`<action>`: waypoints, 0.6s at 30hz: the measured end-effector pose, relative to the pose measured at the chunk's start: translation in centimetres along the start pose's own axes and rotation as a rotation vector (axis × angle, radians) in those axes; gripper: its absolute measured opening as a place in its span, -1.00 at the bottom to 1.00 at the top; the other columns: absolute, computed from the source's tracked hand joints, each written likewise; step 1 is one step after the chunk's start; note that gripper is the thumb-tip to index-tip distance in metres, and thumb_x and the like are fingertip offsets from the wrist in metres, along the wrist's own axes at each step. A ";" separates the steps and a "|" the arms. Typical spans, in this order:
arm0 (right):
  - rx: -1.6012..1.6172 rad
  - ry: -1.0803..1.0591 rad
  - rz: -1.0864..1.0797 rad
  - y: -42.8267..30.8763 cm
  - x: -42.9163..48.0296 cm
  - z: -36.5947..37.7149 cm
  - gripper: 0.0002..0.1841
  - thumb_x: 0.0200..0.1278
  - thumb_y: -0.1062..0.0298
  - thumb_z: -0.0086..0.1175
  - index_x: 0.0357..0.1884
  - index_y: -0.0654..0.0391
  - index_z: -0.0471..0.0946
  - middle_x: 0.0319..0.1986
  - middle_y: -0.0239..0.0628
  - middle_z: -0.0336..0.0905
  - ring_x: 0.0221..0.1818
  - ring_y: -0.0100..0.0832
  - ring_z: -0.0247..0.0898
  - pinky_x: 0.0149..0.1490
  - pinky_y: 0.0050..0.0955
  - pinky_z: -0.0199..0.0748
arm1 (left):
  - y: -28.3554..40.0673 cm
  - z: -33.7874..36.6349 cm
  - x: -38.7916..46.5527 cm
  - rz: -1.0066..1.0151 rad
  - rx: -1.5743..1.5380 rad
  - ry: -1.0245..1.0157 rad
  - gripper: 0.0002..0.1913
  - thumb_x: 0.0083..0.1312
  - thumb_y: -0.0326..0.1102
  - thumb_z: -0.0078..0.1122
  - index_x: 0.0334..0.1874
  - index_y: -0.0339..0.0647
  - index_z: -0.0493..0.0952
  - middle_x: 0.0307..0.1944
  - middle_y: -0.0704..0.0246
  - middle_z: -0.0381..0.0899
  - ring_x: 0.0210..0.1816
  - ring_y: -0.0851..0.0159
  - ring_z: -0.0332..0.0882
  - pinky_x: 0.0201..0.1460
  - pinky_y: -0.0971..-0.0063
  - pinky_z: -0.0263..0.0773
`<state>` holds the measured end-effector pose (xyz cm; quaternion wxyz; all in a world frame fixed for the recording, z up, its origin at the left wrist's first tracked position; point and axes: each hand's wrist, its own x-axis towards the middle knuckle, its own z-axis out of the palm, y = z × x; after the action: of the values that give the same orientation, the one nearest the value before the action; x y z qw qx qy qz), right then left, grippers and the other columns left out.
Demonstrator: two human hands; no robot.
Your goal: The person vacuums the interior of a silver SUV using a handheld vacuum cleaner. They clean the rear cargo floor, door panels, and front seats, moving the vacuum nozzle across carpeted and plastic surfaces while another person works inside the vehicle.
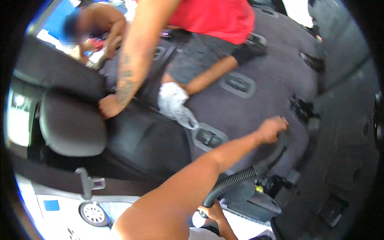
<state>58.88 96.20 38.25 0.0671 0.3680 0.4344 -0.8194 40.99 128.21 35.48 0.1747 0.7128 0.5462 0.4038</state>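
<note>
My left arm reaches across a vehicle's carpeted floor [267, 72]. At its end my left hand [273, 130] grips a dark vacuum nozzle [277, 153], whose tip I cannot make out. A black corrugated vacuum hose [234, 181] runs back from it towards me. Low in the picture, my right hand [213, 210] is wrapped around the hose near my body, partly behind my left arm. Left of my arm lies a black seat back [150, 135] with its headrest [73, 123].
A co-worker in a red shirt [213, 18] kneels on the carpet, one hand [111, 106] on the seat. By their knee is a white cloth [172, 99]. Another person [105, 21] bends at the far opening. Recessed anchor [209, 138] and seat-belt buckle [97, 183] are nearby.
</note>
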 end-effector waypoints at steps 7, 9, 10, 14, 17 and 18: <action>-0.385 -0.131 0.131 -0.5 0.5 -0.6 -0.75 0.01 0.28 0.45 -0.35 0.23 0.69 -0.41 -0.26 0.73 -0.34 -0.37 0.62 -0.16 -0.34 0.53 | 1.8 -0.3 -7.1 -0.053 -0.172 0.098 -0.65 0.24 -0.08 0.38 -0.23 -0.24 0.52 0.06 0.19 0.64 0.17 0.04 0.55 0.35 0.13 0.36; -0.480 -0.127 0.100 -0.3 -0.1 -0.5 -0.72 0.00 0.22 0.47 -0.40 0.22 0.69 -0.43 -0.22 0.73 -0.34 -0.35 0.63 -0.16 -0.34 0.53 | 2.1 -1.6 -8.0 -0.377 -0.339 0.049 -0.63 0.24 -0.06 0.39 -0.20 -0.24 0.54 0.08 0.16 0.63 0.21 0.03 0.53 0.41 0.10 0.28; -0.425 -0.140 0.093 0.0 -0.4 -0.5 -0.70 0.00 0.18 0.47 -0.40 0.22 0.69 -0.45 -0.19 0.72 -0.35 -0.34 0.63 -0.16 -0.34 0.53 | 2.1 -2.3 -8.0 -0.546 -0.407 -0.029 -0.62 0.23 -0.05 0.40 -0.19 -0.24 0.55 0.09 0.14 0.62 0.22 0.02 0.52 0.45 0.08 0.25; -0.420 -0.111 0.098 1.5 -0.3 -0.7 -0.74 -0.03 0.25 0.47 -0.41 0.21 0.69 -0.46 -0.25 0.72 -0.38 -0.41 0.63 -0.19 -0.37 0.53 | 0.5 -4.9 -7.2 -0.259 0.139 0.349 -0.66 0.27 -0.03 0.36 -0.19 -0.17 0.60 0.25 0.20 0.57 0.43 0.14 0.34 0.58 0.05 0.01; -0.386 -0.060 0.049 2.7 0.5 -1.1 -0.78 -0.05 0.31 0.46 -0.40 0.20 0.69 -0.48 -0.30 0.70 -0.41 -0.44 0.61 -0.22 -0.38 0.52 | -0.9 -5.2 -7.1 -0.383 0.217 0.179 -0.68 0.31 -0.03 0.31 -0.21 -0.17 0.61 0.32 0.22 0.51 0.49 0.17 0.24 0.61 0.04 -0.06; -0.324 -0.072 0.016 3.0 0.7 -1.2 -0.79 -0.05 0.33 0.45 -0.39 0.20 0.69 -0.50 -0.31 0.70 -0.42 -0.44 0.60 -0.24 -0.38 0.52 | -1.2 -5.0 -7.1 -0.383 0.222 0.148 -0.68 0.33 -0.03 0.27 -0.18 -0.17 0.62 0.34 0.24 0.49 0.50 0.19 0.23 0.62 0.08 -0.06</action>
<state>60.28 95.42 35.42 0.1478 0.3260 0.5553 -0.7507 35.83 121.11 34.96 0.1278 0.5794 0.7240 0.3519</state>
